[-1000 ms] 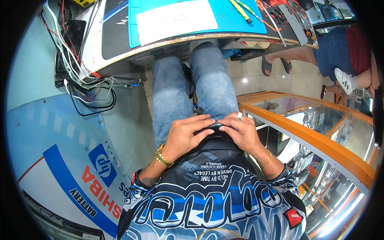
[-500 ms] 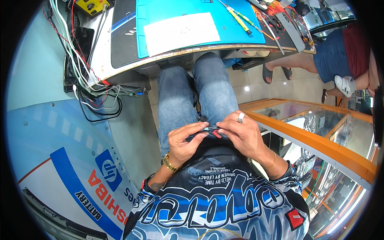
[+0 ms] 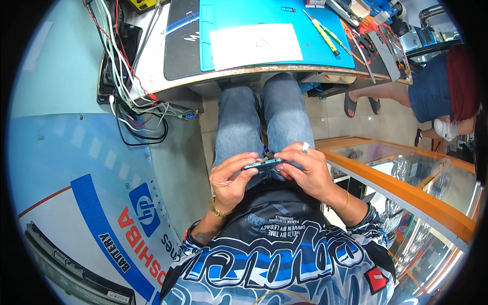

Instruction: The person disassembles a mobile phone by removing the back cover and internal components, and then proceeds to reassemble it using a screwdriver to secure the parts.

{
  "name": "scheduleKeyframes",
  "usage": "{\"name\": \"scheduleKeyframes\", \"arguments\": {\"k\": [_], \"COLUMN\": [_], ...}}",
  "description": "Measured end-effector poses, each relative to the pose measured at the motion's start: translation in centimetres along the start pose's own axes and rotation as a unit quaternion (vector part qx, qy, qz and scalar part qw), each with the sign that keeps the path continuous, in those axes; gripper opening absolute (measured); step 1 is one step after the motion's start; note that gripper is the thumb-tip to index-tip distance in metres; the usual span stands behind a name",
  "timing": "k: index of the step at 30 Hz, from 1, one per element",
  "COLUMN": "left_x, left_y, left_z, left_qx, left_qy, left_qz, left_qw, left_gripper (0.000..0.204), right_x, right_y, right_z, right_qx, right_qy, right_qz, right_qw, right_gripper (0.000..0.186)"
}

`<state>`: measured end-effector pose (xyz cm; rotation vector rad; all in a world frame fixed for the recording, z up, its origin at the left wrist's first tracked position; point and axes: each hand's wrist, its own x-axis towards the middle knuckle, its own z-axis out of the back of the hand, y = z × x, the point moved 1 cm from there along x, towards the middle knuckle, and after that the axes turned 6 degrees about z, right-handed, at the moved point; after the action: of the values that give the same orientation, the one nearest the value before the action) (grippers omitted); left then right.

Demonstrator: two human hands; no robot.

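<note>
- The person sits with both hands over the lap, sharing one thin, dark, flat slab with a teal-tinted edge (image 3: 262,164), seen edge-on; it looks like a phone, though its face is turned away and I cannot tell which side is up.
- The left hand (image 3: 231,178) is curled around the slab's left end, fingers bent over the top edge and thumb underneath, a gold wristband just behind it.
- The right hand (image 3: 307,170) closes on the right end, knuckles up, a pale ring on one finger; its fingertips are tucked out of sight behind the slab.
- A small red bit shows below the right hand's fingers; too small to make out.
- The slab hovers above the blue denim knees (image 3: 264,119), just in front of the patterned black-and-blue jersey (image 3: 277,259).
- Beyond the knees, the worn wooden workbench (image 3: 254,71) carries a turquoise rubber mat (image 3: 305,43) with a white paper sheet (image 3: 255,44) on it; its far side is cut off by the frame.
- Yellow-handled screwdrivers (image 3: 325,36) lie on the mat's right side.
- A tangle of white, red and black cables (image 3: 137,101) hangs off the bench's left end.
- To the right, an orange-framed glass display counter (image 3: 401,188); its contents are only glints.
- Another person's legs in sandals (image 3: 363,101) show beyond it, the upper body cropped.
</note>
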<state>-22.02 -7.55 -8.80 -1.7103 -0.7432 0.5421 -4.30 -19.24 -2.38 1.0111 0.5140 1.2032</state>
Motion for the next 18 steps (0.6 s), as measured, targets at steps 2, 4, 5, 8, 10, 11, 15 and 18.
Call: {"name": "scheduleKeyframes", "arguments": {"k": [2,4,5,8,10,11,15,18], "left_x": [-0.1,-0.1,-0.2,-0.1,-0.4,-0.7,-1.5,-1.7], "left_y": [-0.3,0.0,0.1,0.1,0.4,0.8,1.4,1.4], "left_z": [-0.7,-1.1,-1.4,-2.4,-2.6,-2.1,-1.3,-1.3], "left_qx": [-0.093,-0.099,-0.094,-0.047,-0.005,0.04,0.094,0.035], "left_qy": [-0.01,0.018,0.027,0.055,0.072,0.091,0.063,0.022], "left_qz": [-0.002,-0.02,-0.019,-0.022,-0.001,0.01,0.018,0.061], "left_qw": [0.996,0.995,0.995,0.997,0.997,0.995,0.993,0.997], "left_gripper": [0.021,0.028,0.029,0.033,0.033,0.035,0.029,0.026], "right_x": [-0.1,0.6,0.8,0.9,0.4,0.1,-0.3,-0.3], "right_y": [0.2,1.2,1.7,2.3,1.8,1.3,0.1,-0.4], "right_z": [0.4,1.3,1.8,2.1,1.4,0.8,-0.9,-1.6], "right_qx": [0.022,0.009,0.001,-0.012,-0.045,-0.053,-0.053,-0.048], "right_qy": [-0.017,-0.016,-0.015,0.026,0.038,0.04,0.037,0.032], "right_qz": [0.006,0.017,0.019,0.04,0.058,0.066,0.06,0.055], "right_qw": [1.0,1.0,1.0,0.999,0.997,0.996,0.996,0.997], "right_gripper": [0.022,0.021,0.02,0.022,0.024,0.024,0.024,0.024]}}
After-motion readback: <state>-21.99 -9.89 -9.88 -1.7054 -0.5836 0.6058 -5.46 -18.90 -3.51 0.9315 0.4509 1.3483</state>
